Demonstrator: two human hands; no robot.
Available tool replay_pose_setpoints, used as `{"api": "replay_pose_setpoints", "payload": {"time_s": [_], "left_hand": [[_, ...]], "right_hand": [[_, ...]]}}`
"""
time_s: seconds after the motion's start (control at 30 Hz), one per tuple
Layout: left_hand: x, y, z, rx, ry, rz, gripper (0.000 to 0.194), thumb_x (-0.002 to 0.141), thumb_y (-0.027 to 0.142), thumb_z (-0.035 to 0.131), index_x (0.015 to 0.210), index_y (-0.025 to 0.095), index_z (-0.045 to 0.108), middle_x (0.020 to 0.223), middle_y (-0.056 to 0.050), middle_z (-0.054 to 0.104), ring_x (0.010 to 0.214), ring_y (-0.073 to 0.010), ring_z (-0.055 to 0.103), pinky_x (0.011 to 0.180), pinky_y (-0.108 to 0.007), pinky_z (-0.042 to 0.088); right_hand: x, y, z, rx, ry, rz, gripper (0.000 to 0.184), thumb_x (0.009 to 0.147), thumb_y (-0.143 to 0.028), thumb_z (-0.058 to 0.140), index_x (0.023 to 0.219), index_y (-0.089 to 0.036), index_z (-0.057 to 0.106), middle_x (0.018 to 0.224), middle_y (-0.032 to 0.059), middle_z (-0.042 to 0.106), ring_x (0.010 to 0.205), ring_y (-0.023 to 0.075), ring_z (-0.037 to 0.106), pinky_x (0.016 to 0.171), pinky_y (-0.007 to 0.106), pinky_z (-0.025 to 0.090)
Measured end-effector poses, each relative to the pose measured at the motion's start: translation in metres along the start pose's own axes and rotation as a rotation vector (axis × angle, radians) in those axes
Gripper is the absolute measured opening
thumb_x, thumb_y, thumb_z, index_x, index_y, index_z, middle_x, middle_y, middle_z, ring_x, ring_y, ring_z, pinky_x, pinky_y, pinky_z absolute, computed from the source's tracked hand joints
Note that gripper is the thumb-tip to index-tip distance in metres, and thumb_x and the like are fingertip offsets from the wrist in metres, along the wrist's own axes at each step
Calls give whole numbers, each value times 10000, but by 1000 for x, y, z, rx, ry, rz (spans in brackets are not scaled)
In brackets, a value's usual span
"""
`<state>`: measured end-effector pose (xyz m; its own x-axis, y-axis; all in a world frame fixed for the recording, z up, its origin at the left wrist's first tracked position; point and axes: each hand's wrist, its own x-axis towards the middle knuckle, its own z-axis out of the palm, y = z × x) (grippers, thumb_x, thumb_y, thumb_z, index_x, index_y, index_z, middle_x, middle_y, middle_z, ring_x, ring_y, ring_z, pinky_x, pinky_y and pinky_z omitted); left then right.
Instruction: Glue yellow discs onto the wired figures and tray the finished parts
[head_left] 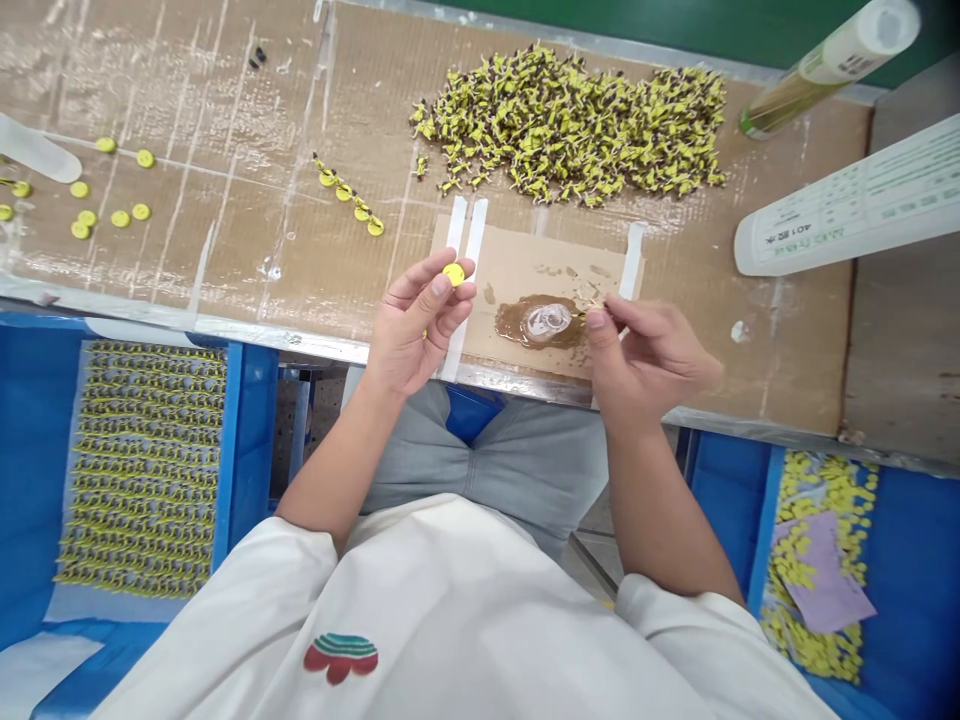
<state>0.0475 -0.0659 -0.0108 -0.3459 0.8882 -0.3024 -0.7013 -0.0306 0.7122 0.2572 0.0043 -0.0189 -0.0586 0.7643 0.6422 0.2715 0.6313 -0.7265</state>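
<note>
My left hand (420, 325) pinches a round yellow disc (453, 274) between thumb and forefinger, above the bench. A second bit of yellow shows by its palm. Over a taped cardboard sheet (517, 265), my right hand (645, 350) is closed on a small figurine, mostly hidden by the fingertips. Right beside those fingertips is a clear, wet puddle of glue (547, 320) on the cardboard. Beyond it lies a big pile of small yellow and dark figurines (570, 125). Left of my hands, several figurines on yellow discs (349, 195) stand in a short slanting row.
Loose yellow discs (120, 219) lie at the left. A large white bottle (847, 205) and a clear tube container (825, 70) occupy the right. Below the bench are a blue bin with rows of figurines (146, 470) and another holding yellow discs (825, 640).
</note>
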Motion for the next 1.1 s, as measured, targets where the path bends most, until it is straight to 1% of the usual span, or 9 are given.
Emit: {"api": "replay_pose_setpoints", "payload": {"time_s": [0.1, 0.2, 0.3, 0.47, 0.53, 0.67, 0.83, 1.0, 1.1], "left_hand": [[-3, 0, 2, -29, 16, -23, 225, 871, 334, 724, 1093, 299, 729, 1145, 25, 755, 1088, -140, 715, 871, -138, 585], [-9, -4, 9, -32, 11, -59, 239, 874, 385, 715, 1096, 299, 725, 1112, 31, 765, 1053, -141, 728, 819, -136, 597], [-19, -11, 21, -27, -8, -104, 235, 859, 405, 727, 1060, 283, 733, 1070, 26, 776, 1037, -159, 735, 770, -147, 609], [-34, -18, 38, -54, -111, -176, 289, 797, 411, 788, 1028, 242, 749, 1047, -12, 785, 1034, -211, 738, 712, -160, 614], [-38, -17, 42, -83, -140, -195, 301, 782, 405, 803, 1026, 237, 755, 1050, -22, 785, 1047, -227, 732, 697, -157, 610], [-40, -12, 44, -107, -139, -216, 268, 782, 374, 807, 1010, 238, 765, 1075, -22, 781, 1059, -232, 726, 711, -159, 611], [-40, -13, 43, -121, -108, -231, 249, 779, 334, 813, 1003, 234, 766, 1105, -17, 773, 1051, -228, 729, 760, -179, 620], [-40, -14, 40, -99, -105, -237, 254, 783, 349, 809, 1005, 232, 767, 1097, -22, 775, 1070, -240, 724, 805, -218, 629], [-40, -13, 40, -107, -126, -218, 243, 783, 349, 809, 991, 228, 772, 1077, -19, 780, 1029, -224, 739, 784, -200, 626]], "right_hand": [[5, -8, -1, 212, 135, 234, 194, 746, -275, 851, 928, -265, 784, 794, 8, 741, 648, 153, 679, 640, 316, 591], [12, -26, 1, 361, 203, 339, 191, 724, -285, 871, 891, -263, 783, 753, -14, 731, 582, 135, 664, 590, 295, 594], [17, -51, 7, 330, 192, 339, 185, 738, -285, 861, 899, -267, 773, 795, -22, 741, 650, 157, 700, 635, 322, 622], [16, -78, 23, 301, 105, 262, 189, 763, -134, 818, 919, -230, 770, 875, 6, 770, 746, 159, 731, 686, 288, 637], [14, -80, 26, 302, 68, 257, 188, 775, -135, 808, 930, -233, 766, 896, 7, 771, 781, 172, 743, 707, 302, 649], [10, -78, 27, 270, 30, 287, 138, 804, -205, 803, 932, -235, 763, 903, 6, 768, 809, 206, 753, 736, 354, 669], [9, -76, 28, 248, 23, 254, 137, 795, -218, 815, 922, -240, 769, 850, -8, 764, 714, 183, 740, 675, 327, 674], [9, -78, 28, 247, 3, 262, 125, 799, -248, 816, 913, -242, 765, 865, -8, 763, 722, 186, 742, 671, 335, 680], [9, -78, 27, 268, 2, 279, 130, 789, -242, 825, 905, -247, 767, 862, -9, 762, 730, 186, 742, 669, 333, 679]]}}
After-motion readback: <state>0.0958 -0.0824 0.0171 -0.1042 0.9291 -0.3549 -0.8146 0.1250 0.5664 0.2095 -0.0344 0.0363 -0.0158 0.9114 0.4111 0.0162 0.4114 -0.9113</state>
